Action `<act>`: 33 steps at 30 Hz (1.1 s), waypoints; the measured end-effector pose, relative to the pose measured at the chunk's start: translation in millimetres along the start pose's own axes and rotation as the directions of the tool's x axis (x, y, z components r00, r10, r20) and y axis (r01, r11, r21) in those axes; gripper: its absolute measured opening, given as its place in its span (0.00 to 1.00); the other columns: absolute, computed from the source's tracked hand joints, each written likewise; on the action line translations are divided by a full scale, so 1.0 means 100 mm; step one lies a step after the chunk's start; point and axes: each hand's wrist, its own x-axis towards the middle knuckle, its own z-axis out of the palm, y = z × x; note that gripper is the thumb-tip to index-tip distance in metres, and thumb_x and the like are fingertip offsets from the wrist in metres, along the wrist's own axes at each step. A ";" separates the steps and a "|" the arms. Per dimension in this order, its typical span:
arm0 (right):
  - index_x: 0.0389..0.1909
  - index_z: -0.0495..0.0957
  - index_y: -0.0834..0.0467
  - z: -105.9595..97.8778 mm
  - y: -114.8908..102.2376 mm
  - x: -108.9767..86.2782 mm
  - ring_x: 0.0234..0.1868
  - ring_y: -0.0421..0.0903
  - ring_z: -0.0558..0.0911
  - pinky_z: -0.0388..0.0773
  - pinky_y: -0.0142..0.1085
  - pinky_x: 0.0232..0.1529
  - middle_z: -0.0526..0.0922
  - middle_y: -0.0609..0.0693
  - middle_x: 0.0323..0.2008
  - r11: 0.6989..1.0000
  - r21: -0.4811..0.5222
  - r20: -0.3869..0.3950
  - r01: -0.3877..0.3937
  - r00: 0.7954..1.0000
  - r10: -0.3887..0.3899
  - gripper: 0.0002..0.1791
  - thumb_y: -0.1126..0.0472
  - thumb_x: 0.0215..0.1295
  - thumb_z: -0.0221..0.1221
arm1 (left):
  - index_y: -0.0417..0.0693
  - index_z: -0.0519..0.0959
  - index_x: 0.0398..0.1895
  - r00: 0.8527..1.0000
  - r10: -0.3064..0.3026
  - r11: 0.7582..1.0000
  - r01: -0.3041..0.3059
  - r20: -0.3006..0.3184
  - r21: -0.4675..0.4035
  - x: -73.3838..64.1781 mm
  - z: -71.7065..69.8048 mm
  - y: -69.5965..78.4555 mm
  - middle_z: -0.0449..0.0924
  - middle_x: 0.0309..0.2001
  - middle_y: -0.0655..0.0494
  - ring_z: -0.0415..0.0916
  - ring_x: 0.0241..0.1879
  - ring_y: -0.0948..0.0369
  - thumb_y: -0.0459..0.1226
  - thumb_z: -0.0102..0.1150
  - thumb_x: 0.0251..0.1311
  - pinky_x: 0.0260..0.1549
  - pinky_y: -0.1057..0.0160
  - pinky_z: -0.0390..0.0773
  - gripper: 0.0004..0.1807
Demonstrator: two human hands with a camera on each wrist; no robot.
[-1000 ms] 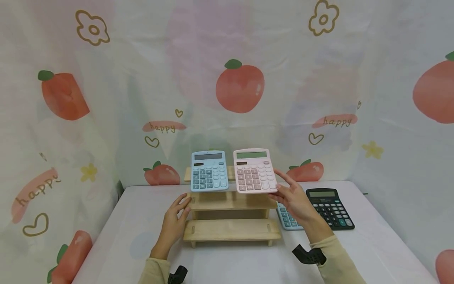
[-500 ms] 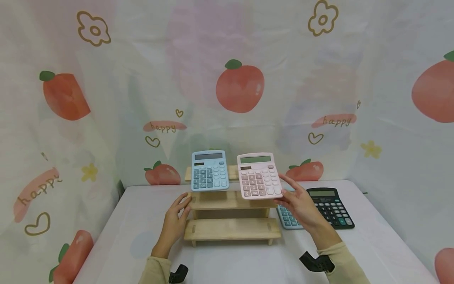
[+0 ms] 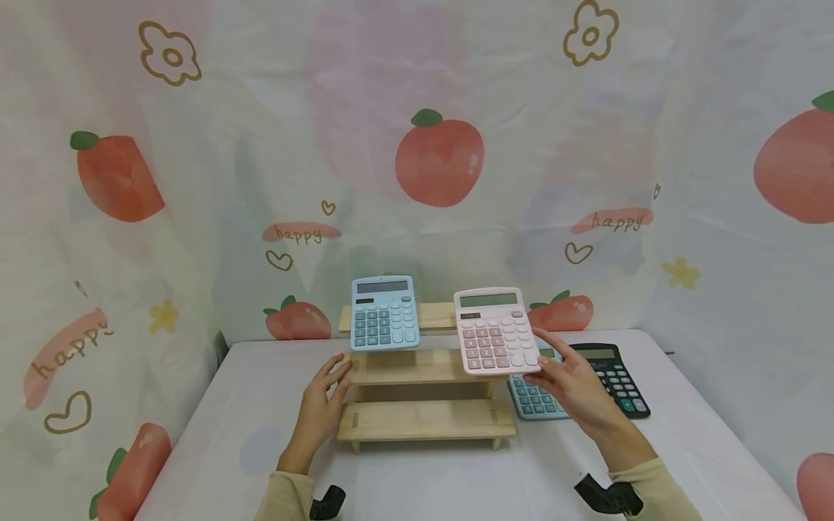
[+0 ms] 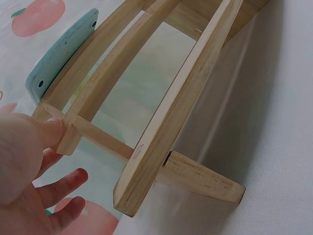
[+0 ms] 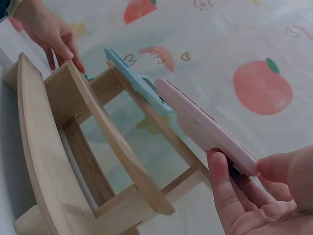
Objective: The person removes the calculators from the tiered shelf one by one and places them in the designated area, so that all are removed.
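Observation:
My right hand (image 3: pixel 576 387) pinches the lower right corner of a pink calculator (image 3: pixel 495 329), thumb on its face and fingers behind it. The right wrist view catches the pink calculator (image 5: pixel 205 125) edge-on, tilted above the right side of a stepped wooden rack (image 3: pixel 426 421). At the rack's left, my left hand (image 3: pixel 319 412) grips the end of the middle tier; the left wrist view has its thumb (image 4: pixel 49 131) on that wood and the other fingers spread below. A light blue calculator (image 3: pixel 384 315) leans upright on the rack's top tier, left of the pink one.
On the white table (image 3: pixel 215 434) to the right lies a second blue calculator (image 3: pixel 537 401), partly behind my right hand. Beside it is a black calculator (image 3: pixel 622 383). A fruit-patterned cloth (image 3: pixel 326 145) hangs behind and around the table.
My right hand has carried the pink calculator right and slightly down, away from the blue one, tilting it a little. The left hand and the rack have stayed put.

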 end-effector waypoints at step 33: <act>0.81 0.38 0.60 -0.28 0.18 -0.37 0.52 0.38 0.84 0.83 0.30 0.54 0.78 0.35 0.58 0.987 0.159 0.084 -0.007 0.996 -0.006 0.36 0.61 0.82 0.44 | 0.35 0.78 0.62 1.000 0.009 1.000 -0.009 -0.006 -0.001 0.01 0.01 -0.02 0.71 0.70 0.39 0.67 0.70 0.37 0.33 0.56 0.71 0.56 0.33 0.76 0.19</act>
